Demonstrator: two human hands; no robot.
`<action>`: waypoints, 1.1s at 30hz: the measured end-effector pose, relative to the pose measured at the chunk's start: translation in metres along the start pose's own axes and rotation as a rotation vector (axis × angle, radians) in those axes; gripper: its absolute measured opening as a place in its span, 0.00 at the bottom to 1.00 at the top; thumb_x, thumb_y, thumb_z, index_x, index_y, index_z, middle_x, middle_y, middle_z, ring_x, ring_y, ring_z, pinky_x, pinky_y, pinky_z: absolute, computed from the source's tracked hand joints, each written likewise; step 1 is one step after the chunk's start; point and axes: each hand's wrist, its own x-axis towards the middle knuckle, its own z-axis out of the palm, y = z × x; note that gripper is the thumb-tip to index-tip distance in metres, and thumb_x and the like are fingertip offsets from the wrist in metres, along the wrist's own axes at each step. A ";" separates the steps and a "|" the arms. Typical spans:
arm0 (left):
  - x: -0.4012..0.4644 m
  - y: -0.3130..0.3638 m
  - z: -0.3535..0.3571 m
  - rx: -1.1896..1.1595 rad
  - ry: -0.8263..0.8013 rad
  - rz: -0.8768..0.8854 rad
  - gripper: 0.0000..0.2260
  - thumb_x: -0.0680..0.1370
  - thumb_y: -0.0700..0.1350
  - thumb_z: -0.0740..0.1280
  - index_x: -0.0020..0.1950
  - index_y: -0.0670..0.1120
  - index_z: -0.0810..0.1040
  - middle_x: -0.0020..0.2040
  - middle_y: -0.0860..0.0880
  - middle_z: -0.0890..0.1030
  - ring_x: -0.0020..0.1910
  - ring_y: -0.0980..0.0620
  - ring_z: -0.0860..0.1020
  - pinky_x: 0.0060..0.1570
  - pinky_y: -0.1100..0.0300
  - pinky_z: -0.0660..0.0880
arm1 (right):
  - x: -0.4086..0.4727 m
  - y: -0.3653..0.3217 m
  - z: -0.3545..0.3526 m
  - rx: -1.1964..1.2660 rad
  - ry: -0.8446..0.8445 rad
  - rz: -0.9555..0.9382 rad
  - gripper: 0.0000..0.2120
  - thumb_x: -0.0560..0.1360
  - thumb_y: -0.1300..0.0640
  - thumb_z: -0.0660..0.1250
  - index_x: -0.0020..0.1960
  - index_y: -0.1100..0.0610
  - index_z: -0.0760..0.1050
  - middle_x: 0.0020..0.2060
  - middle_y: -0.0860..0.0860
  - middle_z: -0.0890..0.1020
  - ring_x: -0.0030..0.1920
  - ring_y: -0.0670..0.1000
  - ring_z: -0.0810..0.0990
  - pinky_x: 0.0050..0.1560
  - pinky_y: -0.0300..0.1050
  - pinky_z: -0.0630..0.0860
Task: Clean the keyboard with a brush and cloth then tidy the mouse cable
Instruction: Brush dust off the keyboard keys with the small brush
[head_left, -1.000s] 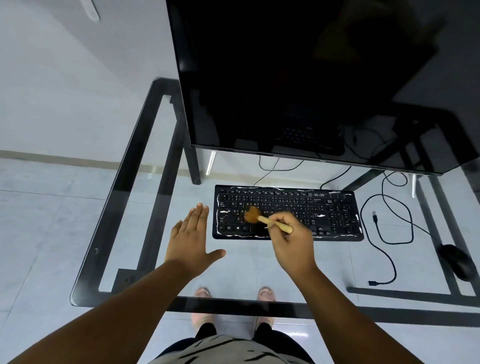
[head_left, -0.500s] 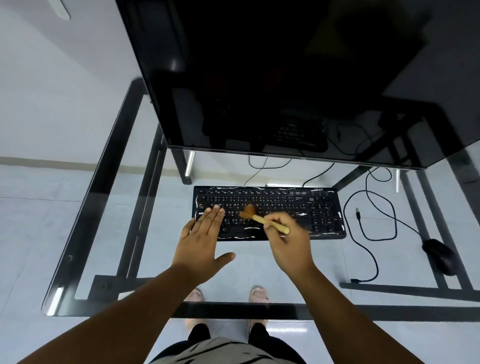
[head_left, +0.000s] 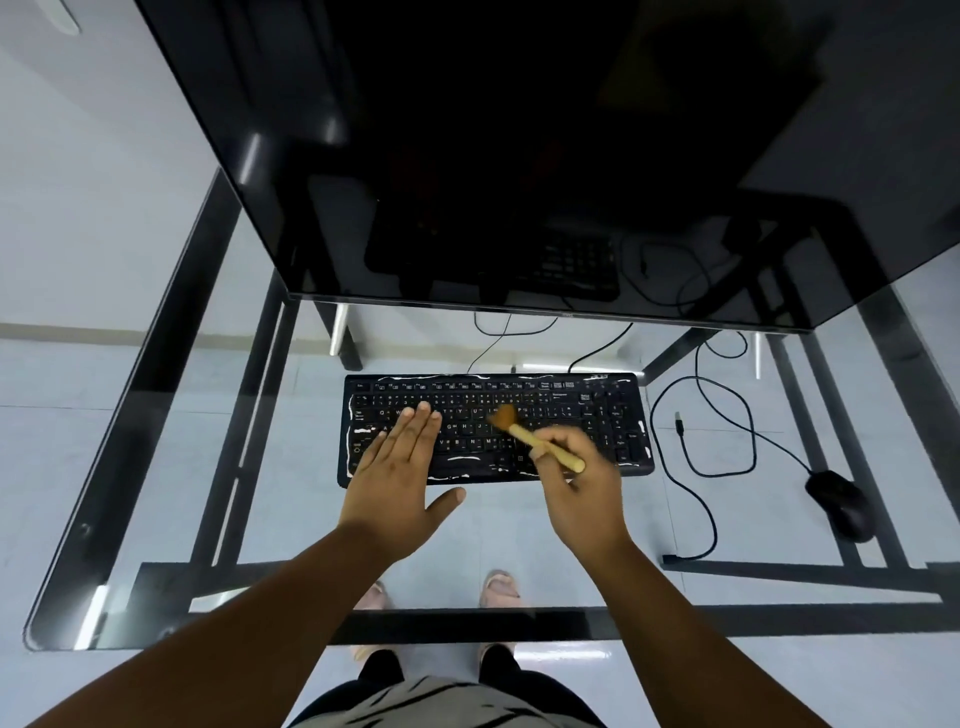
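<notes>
Currently the right hand (head_left: 584, 486) is closed around a wooden-handled brush (head_left: 540, 439), bristles at ten o'clock on the middle keys of the black keyboard (head_left: 597, 415), evidently to flick out debris. The left hand (head_left: 400, 478) lies open and flat on the keyboard's left half, apparently bracing it on the glass desk (head_left: 260, 519). At three o'clock, the black mouse (head_left: 839, 501) and its loose cable (head_left: 727, 410) remain untidied.
</notes>
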 end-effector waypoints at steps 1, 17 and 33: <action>0.001 0.001 0.001 -0.001 -0.002 0.001 0.39 0.77 0.68 0.52 0.79 0.50 0.41 0.78 0.54 0.39 0.76 0.57 0.36 0.73 0.58 0.38 | -0.001 0.001 -0.001 -0.027 -0.019 -0.008 0.06 0.76 0.61 0.68 0.49 0.51 0.79 0.35 0.45 0.81 0.32 0.48 0.76 0.30 0.41 0.70; 0.009 0.024 0.010 0.035 -0.071 -0.039 0.39 0.77 0.68 0.51 0.79 0.49 0.40 0.79 0.53 0.39 0.76 0.55 0.36 0.74 0.56 0.39 | 0.002 0.013 -0.030 0.101 -0.028 0.089 0.07 0.75 0.63 0.69 0.45 0.51 0.78 0.36 0.46 0.83 0.35 0.52 0.79 0.31 0.44 0.72; 0.017 0.050 0.018 0.105 -0.038 -0.101 0.40 0.75 0.70 0.48 0.80 0.46 0.45 0.80 0.49 0.44 0.78 0.51 0.42 0.74 0.51 0.42 | 0.007 0.029 -0.068 0.022 0.132 0.090 0.11 0.73 0.67 0.65 0.41 0.51 0.75 0.32 0.43 0.79 0.28 0.45 0.73 0.27 0.40 0.69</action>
